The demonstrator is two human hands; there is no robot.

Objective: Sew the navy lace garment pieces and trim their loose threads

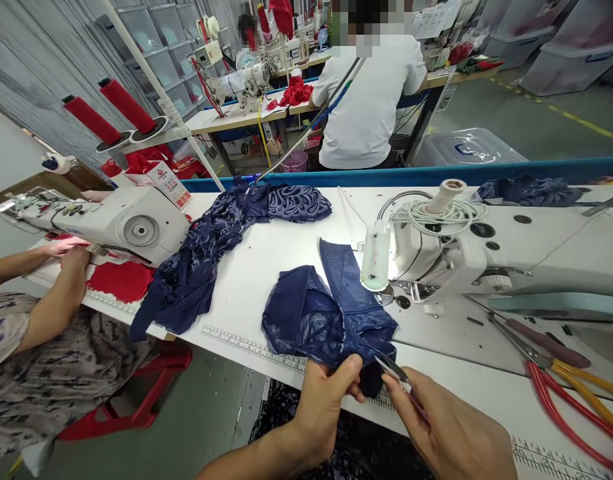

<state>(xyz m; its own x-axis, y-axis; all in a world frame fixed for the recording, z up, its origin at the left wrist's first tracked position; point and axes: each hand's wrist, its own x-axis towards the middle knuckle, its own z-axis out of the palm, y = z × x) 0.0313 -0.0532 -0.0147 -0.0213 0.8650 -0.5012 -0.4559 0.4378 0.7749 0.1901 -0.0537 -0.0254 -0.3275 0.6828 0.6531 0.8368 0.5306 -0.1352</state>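
Observation:
At the table's front edge, my left hand (326, 400) is closed on the lower edge of a navy lace garment (291, 307), thumb on top. The garment lies loosely folded on the white table, with a plain band reaching toward the sewing machine (431, 240). My right hand (446, 420) grips a pair of thread snips (392, 367), their blades pointing left and touching the garment's edge close to my left thumb. Most of the snips' handle is hidden in my fingers.
Red- and orange-handled scissors (551, 373) lie at the right. Navy lace pieces (206, 247) are heaped left of centre. Beside them, a co-worker's hands (73, 257) handle red fabric (120, 281) at another sewing machine (131, 227). Another person (363, 100) sits beyond the blue table edge.

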